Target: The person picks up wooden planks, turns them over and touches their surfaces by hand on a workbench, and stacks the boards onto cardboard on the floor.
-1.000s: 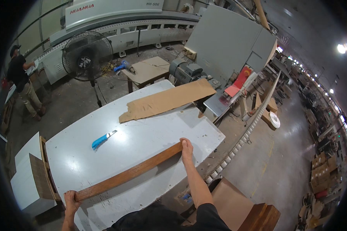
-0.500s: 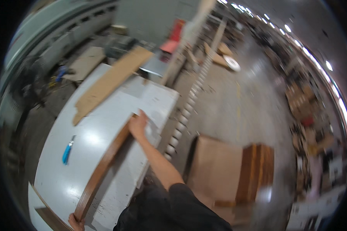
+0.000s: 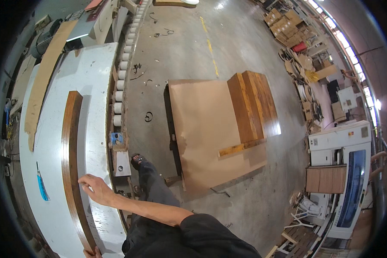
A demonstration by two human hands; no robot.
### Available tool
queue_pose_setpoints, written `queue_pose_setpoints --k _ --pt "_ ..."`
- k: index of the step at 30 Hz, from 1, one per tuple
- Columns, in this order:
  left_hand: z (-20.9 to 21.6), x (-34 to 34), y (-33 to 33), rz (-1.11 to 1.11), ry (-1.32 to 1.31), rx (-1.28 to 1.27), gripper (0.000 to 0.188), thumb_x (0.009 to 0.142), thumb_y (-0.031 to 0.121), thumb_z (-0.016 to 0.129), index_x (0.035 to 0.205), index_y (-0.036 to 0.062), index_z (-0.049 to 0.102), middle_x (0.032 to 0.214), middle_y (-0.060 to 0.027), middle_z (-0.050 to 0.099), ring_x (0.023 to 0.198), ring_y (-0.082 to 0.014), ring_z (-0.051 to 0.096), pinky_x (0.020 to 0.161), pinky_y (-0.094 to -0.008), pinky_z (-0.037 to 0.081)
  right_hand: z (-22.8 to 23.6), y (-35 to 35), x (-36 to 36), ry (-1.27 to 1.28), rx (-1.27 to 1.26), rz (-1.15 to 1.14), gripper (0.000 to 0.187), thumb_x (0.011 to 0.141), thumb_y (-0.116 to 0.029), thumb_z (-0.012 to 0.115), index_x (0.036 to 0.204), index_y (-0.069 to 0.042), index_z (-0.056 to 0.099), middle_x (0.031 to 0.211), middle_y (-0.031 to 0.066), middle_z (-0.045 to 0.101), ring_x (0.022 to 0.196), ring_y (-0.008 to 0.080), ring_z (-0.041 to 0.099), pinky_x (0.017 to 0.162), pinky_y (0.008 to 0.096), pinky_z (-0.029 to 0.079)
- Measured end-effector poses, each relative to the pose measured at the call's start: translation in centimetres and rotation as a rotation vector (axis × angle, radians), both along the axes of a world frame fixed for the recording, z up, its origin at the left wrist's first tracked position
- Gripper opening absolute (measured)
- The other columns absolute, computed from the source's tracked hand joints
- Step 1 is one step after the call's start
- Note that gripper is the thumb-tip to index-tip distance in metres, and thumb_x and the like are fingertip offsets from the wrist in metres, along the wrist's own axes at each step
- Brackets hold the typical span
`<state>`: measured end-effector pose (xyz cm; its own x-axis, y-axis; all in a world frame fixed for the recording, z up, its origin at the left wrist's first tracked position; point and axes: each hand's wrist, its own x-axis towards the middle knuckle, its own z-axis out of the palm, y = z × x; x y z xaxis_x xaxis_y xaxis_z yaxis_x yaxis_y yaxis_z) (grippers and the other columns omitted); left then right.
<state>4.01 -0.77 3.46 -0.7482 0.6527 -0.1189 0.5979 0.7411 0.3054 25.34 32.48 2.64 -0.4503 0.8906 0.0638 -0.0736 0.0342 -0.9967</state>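
Observation:
A long brown wooden board (image 3: 71, 150) stands on its narrow edge along the white-topped table (image 3: 96, 81). Its near end is held by my left hand (image 3: 93, 253), of which only some fingers show at the lower edge of the view. Beside the middle of the board, on its right side, my right hand (image 3: 98, 189) hovers with loosely bent fingers apart and nothing in them. The fingertips come close to the wood; whether they touch it I cannot tell. A blue-handled utility knife (image 3: 41, 185) lies left of the board.
A torn cardboard strip (image 3: 47, 81) lies along the table's far left. White rollers (image 3: 119, 96) line the table's right side. On the floor, a cardboard-covered platform (image 3: 206, 116) bears stacked brown boards (image 3: 256, 103). A white machine (image 3: 339, 142) stands at the right, with cardboard boxes (image 3: 287, 30) farther back.
My right hand has let go of the board's far end and come back beside its middle. The view has swung right. My left hand stays at the near end.

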Motion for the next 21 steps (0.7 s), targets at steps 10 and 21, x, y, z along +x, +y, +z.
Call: queue_pose_setpoints --k 10,21 --pt "-1.0 0.1 -0.8 -0.024 0.028 0.036 0.055 0.069 0.041 0.085 0.074 -0.0002 0.048 0.067 -0.0145 0.051 0.062 -0.0300 0.045 0.063 -0.0441 0.043 0.0 -3.5 -0.6 -0.050 0.053 0.060 0.014 0.087 -0.001 0.055 0.099 0.004 0.055 0.089 0.0171 0.061 0.079 0.0288 0.060 0.074 0.0376 0.050" --pt "-4.1 -2.2 -3.5 -0.112 -0.298 0.266 0.049 0.086 0.015 0.068 0.118 -0.0127 0.044 0.102 -0.0183 0.056 0.088 -0.0224 0.051 0.078 -0.0300 0.043 0.1 -4.3 -1.3 -0.049 0.076 0.122 0.013 0.088 -0.003 0.054 0.099 0.004 0.055 0.085 0.0170 0.060 0.078 0.0288 0.060 0.072 0.0389 0.049"
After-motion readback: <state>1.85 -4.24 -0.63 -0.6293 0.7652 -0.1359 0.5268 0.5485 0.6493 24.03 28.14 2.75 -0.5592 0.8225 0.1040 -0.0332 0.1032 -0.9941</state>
